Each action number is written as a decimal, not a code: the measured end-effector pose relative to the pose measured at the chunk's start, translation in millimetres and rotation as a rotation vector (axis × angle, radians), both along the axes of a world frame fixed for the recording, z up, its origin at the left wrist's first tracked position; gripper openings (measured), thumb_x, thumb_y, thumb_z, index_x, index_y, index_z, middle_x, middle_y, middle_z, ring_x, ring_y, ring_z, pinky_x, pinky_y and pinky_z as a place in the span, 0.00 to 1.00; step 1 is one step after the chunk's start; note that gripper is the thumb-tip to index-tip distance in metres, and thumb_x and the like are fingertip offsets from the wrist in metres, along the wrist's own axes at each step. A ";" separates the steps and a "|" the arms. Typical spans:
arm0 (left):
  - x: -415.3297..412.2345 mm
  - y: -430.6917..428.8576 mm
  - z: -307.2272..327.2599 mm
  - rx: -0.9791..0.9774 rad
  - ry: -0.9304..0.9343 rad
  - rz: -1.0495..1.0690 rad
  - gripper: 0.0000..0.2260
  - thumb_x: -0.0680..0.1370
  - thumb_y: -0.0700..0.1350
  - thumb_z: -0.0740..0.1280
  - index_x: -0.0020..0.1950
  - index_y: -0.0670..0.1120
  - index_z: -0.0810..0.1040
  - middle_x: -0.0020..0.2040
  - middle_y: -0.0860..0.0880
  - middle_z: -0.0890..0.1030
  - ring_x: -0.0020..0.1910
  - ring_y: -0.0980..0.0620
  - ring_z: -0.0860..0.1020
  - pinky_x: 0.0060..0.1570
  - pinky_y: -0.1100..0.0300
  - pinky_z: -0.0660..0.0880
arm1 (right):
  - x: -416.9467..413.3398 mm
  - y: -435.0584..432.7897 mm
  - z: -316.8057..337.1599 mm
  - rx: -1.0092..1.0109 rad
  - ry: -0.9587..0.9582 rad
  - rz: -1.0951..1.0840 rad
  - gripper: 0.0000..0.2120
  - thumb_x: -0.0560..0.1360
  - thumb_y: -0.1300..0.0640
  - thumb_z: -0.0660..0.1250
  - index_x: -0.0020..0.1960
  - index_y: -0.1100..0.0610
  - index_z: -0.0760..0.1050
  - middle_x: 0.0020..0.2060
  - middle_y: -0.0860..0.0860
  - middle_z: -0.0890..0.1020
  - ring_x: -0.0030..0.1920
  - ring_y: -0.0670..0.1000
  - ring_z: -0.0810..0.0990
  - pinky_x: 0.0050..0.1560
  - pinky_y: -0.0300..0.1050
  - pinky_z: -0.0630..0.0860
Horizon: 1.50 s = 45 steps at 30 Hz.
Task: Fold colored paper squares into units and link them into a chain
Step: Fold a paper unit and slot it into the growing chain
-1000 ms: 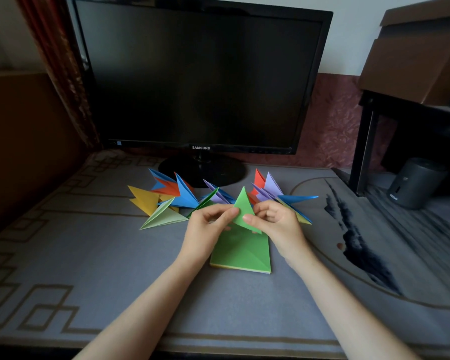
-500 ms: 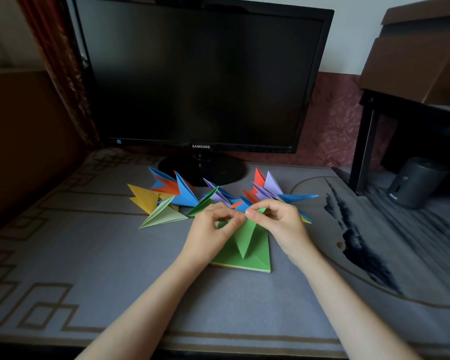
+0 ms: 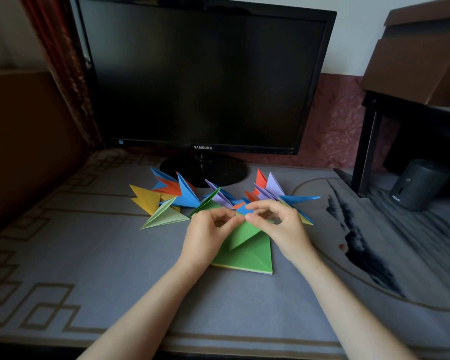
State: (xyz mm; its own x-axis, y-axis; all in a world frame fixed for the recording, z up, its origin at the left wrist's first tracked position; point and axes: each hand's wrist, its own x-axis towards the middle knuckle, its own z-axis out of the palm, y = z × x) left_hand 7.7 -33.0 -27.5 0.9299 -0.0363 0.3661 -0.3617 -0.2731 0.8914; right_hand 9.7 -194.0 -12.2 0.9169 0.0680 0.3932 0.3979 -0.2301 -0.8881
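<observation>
Curled fingers (image 3: 220,213) of left hand (image 3: 208,233) and right hand (image 3: 279,226) pinch the green folded paper (image 3: 242,236) by its top edge, above the paper stack (image 3: 257,259).

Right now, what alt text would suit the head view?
The left hand and right hand pinch a folded green paper above a paper stack on a grey mat. Behind them, colourful folded units lie before a dark monitor.

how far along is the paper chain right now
Done: a row of folded units lies behind the hands. In hand: the left hand and right hand pinch a green sheet mid-fold. Left: the paper stack beneath is unfolded, and this piece is not yet joined to the row.
</observation>
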 end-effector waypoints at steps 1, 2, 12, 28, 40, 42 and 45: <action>0.4 0.0 -0.7 0.041 -0.011 0.009 0.04 0.73 0.45 0.72 0.43 0.45 0.85 0.38 0.52 0.84 0.39 0.55 0.82 0.43 0.62 0.77 | 0.5 0.1 -1.0 -0.025 -0.009 0.001 0.09 0.70 0.65 0.73 0.40 0.50 0.82 0.36 0.43 0.83 0.40 0.43 0.78 0.44 0.34 0.72; 0.3 -0.2 -0.6 0.054 -0.013 0.014 0.04 0.73 0.46 0.73 0.43 0.46 0.85 0.38 0.52 0.84 0.39 0.55 0.82 0.44 0.61 0.77 | 0.9 0.3 -1.7 -0.032 -0.013 -0.008 0.10 0.69 0.65 0.73 0.39 0.50 0.82 0.35 0.44 0.83 0.40 0.42 0.77 0.44 0.33 0.71; -3.5 -1.9 5.6 -0.049 0.101 -0.049 0.03 0.71 0.40 0.74 0.44 0.45 0.83 0.36 0.59 0.82 0.34 0.68 0.79 0.38 0.75 0.72 | -0.4 2.9 -3.0 0.084 0.000 -0.113 0.10 0.72 0.67 0.69 0.38 0.53 0.79 0.34 0.45 0.81 0.36 0.38 0.76 0.42 0.30 0.72; -2.1 -1.1 5.9 -0.094 0.141 -0.167 0.11 0.72 0.31 0.70 0.49 0.45 0.80 0.39 0.51 0.83 0.35 0.61 0.81 0.42 0.71 0.76 | 5.9 -4.1 -7.4 0.190 0.045 -0.198 0.08 0.74 0.66 0.68 0.40 0.55 0.78 0.38 0.50 0.82 0.38 0.43 0.78 0.43 0.32 0.74; -2.1 0.2 1.2 -0.019 0.145 -0.104 0.10 0.72 0.33 0.71 0.49 0.46 0.81 0.41 0.47 0.83 0.38 0.51 0.82 0.47 0.62 0.80 | 8.2 -21.5 -6.2 0.002 0.152 -0.116 0.10 0.70 0.69 0.71 0.38 0.55 0.79 0.33 0.49 0.80 0.31 0.37 0.75 0.34 0.32 0.73; -3.0 -1.6 1.3 -0.026 0.135 -0.112 0.10 0.73 0.33 0.71 0.48 0.47 0.81 0.41 0.47 0.83 0.39 0.47 0.83 0.47 0.61 0.80 | 9.0 -24.7 -5.3 -0.012 0.129 -0.135 0.09 0.69 0.71 0.70 0.39 0.58 0.80 0.32 0.48 0.80 0.30 0.36 0.75 0.36 0.29 0.72; -1.4 2.1 -0.1 -0.020 0.099 -0.088 0.09 0.74 0.32 0.69 0.48 0.45 0.81 0.40 0.47 0.84 0.40 0.49 0.83 0.47 0.61 0.80 | 13.3 -41.3 -3.0 0.030 0.109 -0.244 0.04 0.71 0.70 0.69 0.45 0.65 0.80 0.33 0.49 0.80 0.29 0.36 0.75 0.35 0.32 0.72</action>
State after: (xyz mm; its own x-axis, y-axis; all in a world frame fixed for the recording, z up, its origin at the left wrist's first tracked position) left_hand 6.3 -30.9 -27.6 0.9551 -0.1133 0.2739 -0.2932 -0.2256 0.9291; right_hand 23.1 -235.3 -15.1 0.9418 -0.1706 0.2898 0.2356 -0.2802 -0.9306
